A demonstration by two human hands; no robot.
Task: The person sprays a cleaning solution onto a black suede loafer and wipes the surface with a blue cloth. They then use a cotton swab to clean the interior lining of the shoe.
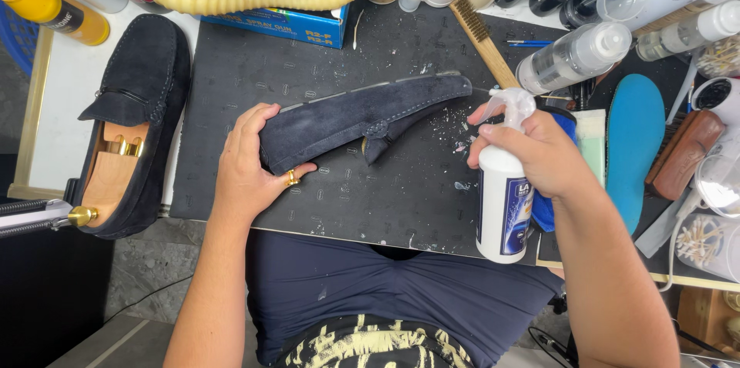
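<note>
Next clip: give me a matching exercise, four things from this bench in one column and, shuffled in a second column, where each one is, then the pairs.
Things
1. navy suede loafer
2. white spray bottle
3. second navy loafer
4. wooden-handled brush

Places
A. left of the black mat, with a wooden shoe tree inside
B. held at the heel by the left hand, lying on its side on the mat
C. lying at the far edge of the mat, near the row of bottles
D. in the right hand, nozzle turned toward the held shoe

Pairs: 1-B, 2-D, 3-A, 4-C
</note>
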